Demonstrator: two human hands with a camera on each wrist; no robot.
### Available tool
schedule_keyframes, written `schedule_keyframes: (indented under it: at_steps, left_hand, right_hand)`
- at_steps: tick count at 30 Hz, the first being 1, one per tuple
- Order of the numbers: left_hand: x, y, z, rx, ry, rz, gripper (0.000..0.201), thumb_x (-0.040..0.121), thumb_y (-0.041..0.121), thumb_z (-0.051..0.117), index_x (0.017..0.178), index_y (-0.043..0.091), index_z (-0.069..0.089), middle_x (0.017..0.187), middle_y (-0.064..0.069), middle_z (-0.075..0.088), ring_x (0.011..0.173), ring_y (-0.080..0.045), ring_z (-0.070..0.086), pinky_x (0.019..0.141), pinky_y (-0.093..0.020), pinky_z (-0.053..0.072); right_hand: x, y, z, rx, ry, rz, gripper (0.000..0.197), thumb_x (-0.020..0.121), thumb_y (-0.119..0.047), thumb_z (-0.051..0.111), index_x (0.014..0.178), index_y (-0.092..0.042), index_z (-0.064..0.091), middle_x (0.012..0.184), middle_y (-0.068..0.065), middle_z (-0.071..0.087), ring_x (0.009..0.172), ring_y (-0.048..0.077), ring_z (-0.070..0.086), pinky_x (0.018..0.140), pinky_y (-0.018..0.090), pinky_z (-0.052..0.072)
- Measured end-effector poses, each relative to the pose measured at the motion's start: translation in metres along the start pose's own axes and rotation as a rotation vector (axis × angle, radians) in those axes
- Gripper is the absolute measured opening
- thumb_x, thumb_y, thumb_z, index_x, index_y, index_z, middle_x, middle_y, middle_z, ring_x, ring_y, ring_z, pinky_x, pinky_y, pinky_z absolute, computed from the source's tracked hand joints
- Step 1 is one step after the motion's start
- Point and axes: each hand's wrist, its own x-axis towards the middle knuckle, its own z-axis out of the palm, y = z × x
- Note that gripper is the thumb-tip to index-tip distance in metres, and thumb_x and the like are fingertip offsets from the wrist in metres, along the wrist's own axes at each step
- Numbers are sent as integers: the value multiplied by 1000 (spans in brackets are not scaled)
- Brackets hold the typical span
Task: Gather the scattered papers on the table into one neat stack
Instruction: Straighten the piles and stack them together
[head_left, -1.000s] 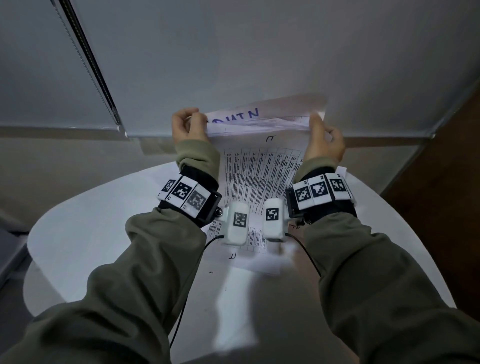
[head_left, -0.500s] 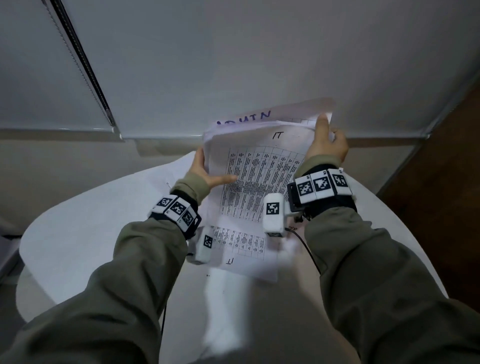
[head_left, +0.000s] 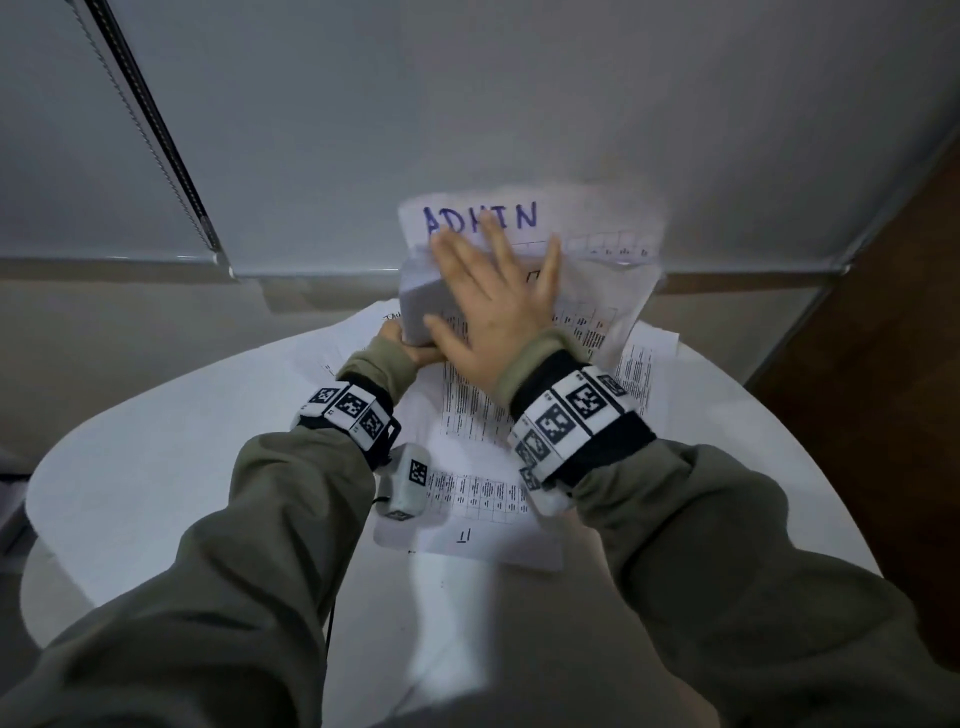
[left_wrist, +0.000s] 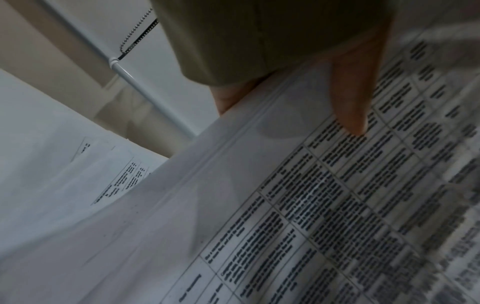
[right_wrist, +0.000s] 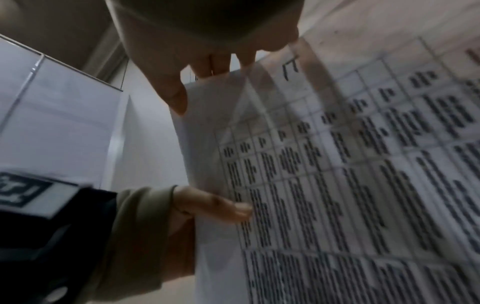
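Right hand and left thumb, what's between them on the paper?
Only printed table on the top sheet; the right hand and left thumb stay apart, shown in the right wrist view.

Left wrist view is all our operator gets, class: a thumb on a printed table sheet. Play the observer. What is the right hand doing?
Observer: The right hand is open, fingers spread over the top sheet.
Operator: Is anything behind that sheet?
Observer: A sheet hand-lettered ADMIN rises behind it.
Operator: Are all the papers gathered?
Observer: No. A printed sheet still pokes out to the right on the table.
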Motion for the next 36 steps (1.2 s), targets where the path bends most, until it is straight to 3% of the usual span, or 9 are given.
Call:
schedule_keyframes:
  at_steps: [3,5,10,14,18,23,28,32,36]
  left_hand:
    - [-4,-1,4,31,-2,10,45,87,-3,56,130,-6,45,100,-1,49,93,-11,49,92,-18,46]
    - [-7,-1,2,3,10,-6,38,84,-6,59,121,-10,52,81,5,52,71,-10,50,76,-7,51]
    - [-13,-12,-8,-150,57,-86,20,78,8,70,96,4,63,82,-4,61,85,-23,55,80,-34,46]
    - [-14,-8,-16,-224,92,-82,47,79,11,70,120,-4,55,100,-10,60,95,-25,55,92,-39,46]
    - [-12,0,-19,-239,89,-56,42,78,6,70,117,-2,56,104,-14,62,97,-26,57,98,-42,45]
    - [-12,17,-10,-275,131,21,38,79,4,69,114,2,56,101,-6,62,88,-18,57,95,-33,44]
    - [-9,20,-3,-304,236,101,48,80,20,71,122,6,53,98,4,64,87,-9,60,78,-18,48]
    - [-20,-1,5,-288,277,92,48,79,10,71,122,0,51,103,-7,61,87,-14,60,66,-1,48]
    - [-26,-21,2,-270,197,34,47,77,1,71,119,6,52,111,-9,56,103,-22,53,91,-28,48]
  right_hand:
    - [3,-6,-1,33,-25,-88,61,95,-46,34,149,-27,14,158,-8,11,147,24,-2,107,61,-12]
    - [4,-1,-8,-22,-8,-63,64,93,-52,32,149,-30,10,159,-5,4,146,28,-5,106,63,-11]
    - [5,49,-19,39,-9,334,79,83,-73,20,149,-31,5,158,-1,4,145,29,-4,106,65,-10]
    - [-24,89,9,605,207,654,113,64,-65,63,149,-28,-1,158,6,-6,145,28,-3,115,57,1]
    - [-44,93,38,1178,-115,830,131,60,-29,81,145,-35,-18,158,7,-1,144,29,11,114,56,13]
    - [-33,88,40,1163,-73,948,79,71,-26,79,136,-6,37,131,10,52,124,29,48,107,41,37]
    - [-36,74,48,1219,192,969,37,76,-35,74,100,-22,49,84,-15,54,94,19,54,93,31,41]
    - [-55,62,63,1216,101,947,40,82,-46,63,112,-21,51,83,-19,53,94,18,59,91,32,41]
    - [-64,52,67,1213,-58,963,74,83,-39,64,142,-10,30,125,1,50,123,24,45,106,38,32]
